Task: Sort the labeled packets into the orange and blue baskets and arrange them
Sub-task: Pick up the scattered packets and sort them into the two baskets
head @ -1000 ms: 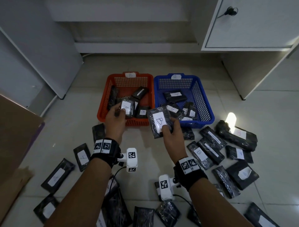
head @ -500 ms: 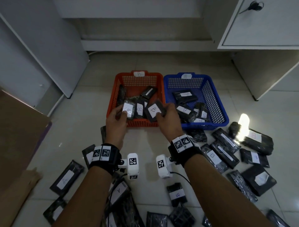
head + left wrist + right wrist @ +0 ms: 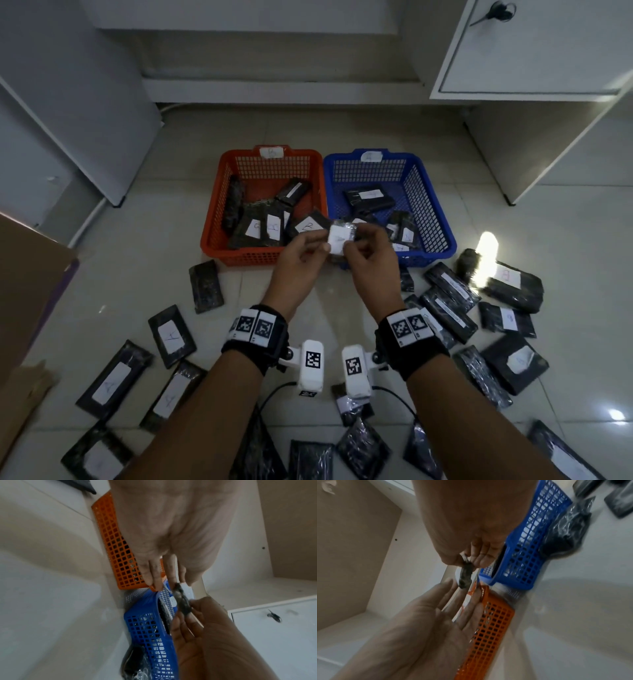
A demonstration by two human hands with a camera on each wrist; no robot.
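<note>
— What is each grip doing?

— The right hand (image 3: 371, 255) is pinching a small black plastic-wrapped packet with a white paper label (image 3: 339, 237) between thumb and curled fingers. The left hand (image 3: 301, 258) is reaching in from the other side; its fingers (image 3: 447, 596) are lying nearly straight, with the tips at the packet's left edge, touching it rather than closing round it.

— Where is that packet sitting relative to the two hands?

— It is hanging between them, at the fingertips of both, raised above the near rims where the orange plastic mesh basket (image 3: 219, 219) and the blue plastic mesh basket (image 3: 442, 219) are standing side by side on the pale tiled floor (image 3: 144, 260). In the left wrist view the packet (image 3: 182, 601) is showing edge-on, label side turned away from the floor.

— And the letter on it?

— Too blurred to read.

— What else is lying around?

— Both baskets are holding several labelled black packets. Many more black wrapped packets (image 3: 173, 334) are lying scattered on the floor around the forearms, left and right. A white cabinet door (image 3: 534, 48) is standing at upper right, and brown cardboard (image 3: 24, 284) is lying at the left edge.
</note>
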